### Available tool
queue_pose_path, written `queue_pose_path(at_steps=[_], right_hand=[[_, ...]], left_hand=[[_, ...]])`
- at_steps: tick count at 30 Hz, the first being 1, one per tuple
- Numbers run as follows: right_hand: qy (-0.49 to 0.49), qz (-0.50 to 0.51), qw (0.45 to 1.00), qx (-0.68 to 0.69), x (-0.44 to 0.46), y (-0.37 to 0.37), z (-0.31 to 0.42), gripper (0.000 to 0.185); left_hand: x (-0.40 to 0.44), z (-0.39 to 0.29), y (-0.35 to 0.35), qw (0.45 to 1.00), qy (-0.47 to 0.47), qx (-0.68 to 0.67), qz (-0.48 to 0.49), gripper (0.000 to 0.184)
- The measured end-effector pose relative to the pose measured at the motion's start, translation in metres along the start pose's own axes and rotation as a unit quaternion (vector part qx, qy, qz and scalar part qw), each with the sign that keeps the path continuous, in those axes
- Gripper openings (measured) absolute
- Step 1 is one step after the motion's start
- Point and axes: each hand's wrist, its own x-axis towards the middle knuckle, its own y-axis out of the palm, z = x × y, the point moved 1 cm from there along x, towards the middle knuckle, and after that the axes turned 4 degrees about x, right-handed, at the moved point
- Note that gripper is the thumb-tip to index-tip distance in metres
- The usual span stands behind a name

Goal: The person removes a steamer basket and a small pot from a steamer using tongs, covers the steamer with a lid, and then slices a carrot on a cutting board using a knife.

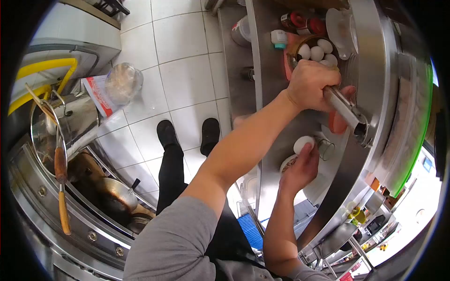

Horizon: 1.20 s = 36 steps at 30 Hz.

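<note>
My left hand (313,84) is closed in a fist around metal tongs (346,112), whose hinge end sticks out toward the counter's edge. Just beyond that fist, a round bowl holds several white eggs (317,52). Another white egg (303,144) is in my right hand (302,166), held by the fingertips. Beside those fingers stands a clear glass (325,149). A small white bowl (287,164) with something speckled inside sits partly behind my right hand. The tips of the tongs are hidden.
On the steel counter (274,93) are a white jar with a green lid (279,39), red-lidded jars (300,21) and white plates (340,33). At left, a pan (117,193) and a strainer with a wooden handle (61,164) are near the stove. A plastic bag (123,83) is also there.
</note>
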Motion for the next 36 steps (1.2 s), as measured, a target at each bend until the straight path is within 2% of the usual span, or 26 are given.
queue_pose_path(at_steps=[2,4,5,7,9,10,11,12,13,14,16,17,19,20,22,25,26,27,28,29,31,32,33,34,35,36], right_hand=[[-0.042,0.002,0.998,-0.052,0.015,0.005,0.006,0.044],[-0.039,-0.016,0.998,-0.045,0.035,0.012,0.007,0.048],[-0.037,-0.018,0.998,-0.044,0.047,0.018,0.005,0.048],[-0.033,-0.006,0.999,0.017,0.077,0.032,-0.003,0.054],[-0.05,-0.049,0.994,0.083,0.111,0.046,-0.005,0.04],[-0.029,-0.085,0.988,0.126,0.124,0.057,0.005,0.039],[-0.009,-0.119,0.979,0.166,0.136,0.067,0.014,0.039],[-0.004,-0.116,0.982,0.146,0.152,0.076,0.012,0.039],[0.0,-0.114,0.985,0.126,0.17,0.084,0.01,0.039],[0.001,-0.113,0.985,0.126,0.187,0.098,0.006,0.039],[-0.128,-0.107,0.986,-0.03,0.204,0.119,0.001,0.039],[-0.128,-0.108,0.986,-0.028,0.2,0.123,0.013,0.039],[-0.078,-0.07,0.986,-0.128,0.186,0.132,0.041,0.049],[-0.078,-0.069,0.986,-0.127,0.186,0.135,0.037,0.049],[-0.245,-0.093,0.95,-0.168,0.186,0.143,0.025,0.058],[-0.219,-0.094,0.967,-0.09,0.129,0.128,0.024,0.057],[-0.248,-0.084,0.962,-0.08,0.098,0.121,0.019,0.055],[-0.185,-0.006,0.981,-0.059,0.052,0.107,0.034,0.051],[-0.245,0.024,0.966,-0.074,0.016,0.1,0.025,0.045],[-0.211,0.076,0.971,-0.087,-0.028,0.089,0.031,0.039],[-0.161,0.254,0.951,-0.073,-0.109,0.072,0.025,0.032],[-0.238,0.316,0.912,-0.107,-0.146,0.062,0.024,0.028],[-0.249,0.427,0.869,0.026,-0.17,0.048,0.043,0.026],[-0.293,0.526,0.795,0.073,-0.186,0.034,0.041,0.025],[-0.332,0.614,0.707,0.11,-0.196,0.032,0.043,0.024],[-0.36,0.638,0.67,0.123,-0.201,0.022,0.073,0.024]], left_hand=[[-0.001,0.01,0.004,1.0,0.005,0.001,-0.011,0.043],[0.003,0.014,-0.005,0.998,0.033,0.002,0.05,0.022],[0.004,0.01,-0.011,0.998,0.033,0.0,0.052,0.022],[0.004,-0.003,-0.024,0.998,-0.021,-0.058,-0.002,0.024],[0.007,-0.029,-0.049,0.991,-0.036,-0.111,-0.07,0.014],[0.005,-0.04,-0.072,0.991,-0.039,-0.116,-0.054,0.004],[0.002,-0.052,-0.096,0.991,-0.041,-0.121,-0.038,0.007],[-0.001,-0.067,-0.115,0.986,-0.067,-0.141,-0.058,0.013],[-0.005,-0.078,-0.132,0.984,-0.092,-0.128,-0.087,0.02],[-0.01,-0.091,-0.154,0.984,-0.134,-0.087,-0.074,0.024],[-0.029,-0.105,-0.19,0.984,-0.169,-0.029,-0.055,0.025],[-0.038,-0.113,-0.206,0.977,-0.211,-0.005,-0.032,0.023],[-0.052,-0.127,-0.23,0.967,-0.254,0.018,-0.01,0.019],[-0.057,-0.135,-0.241,0.967,-0.254,0.019,-0.01,0.019],[-0.064,-0.15,-0.259,0.959,-0.282,0.035,0.012,0.009],[-0.077,-0.181,-0.285,0.944,-0.318,0.083,0.035,0.006],[-0.082,-0.195,-0.289,0.93,-0.352,0.101,0.023,0.004],[-0.083,-0.21,-0.294,0.921,-0.381,0.076,0.02,0.005],[-0.089,-0.227,-0.297,0.917,-0.386,0.096,0.044,0.005],[-0.086,-0.246,-0.3,0.913,-0.383,0.128,0.062,0.006],[-0.051,-0.305,-0.288,0.866,-0.482,0.119,0.058,0.006],[-0.022,-0.329,-0.281,0.884,-0.447,0.128,0.05,0.005],[0.003,-0.357,-0.276,0.897,-0.417,0.138,0.044,0.009],[0.024,-0.383,-0.279,0.906,-0.394,0.15,0.032,0.006],[0.044,-0.41,-0.283,0.914,-0.372,0.158,0.022,0.015],[0.065,-0.438,-0.288,0.913,-0.383,0.142,-0.01,0.014]])
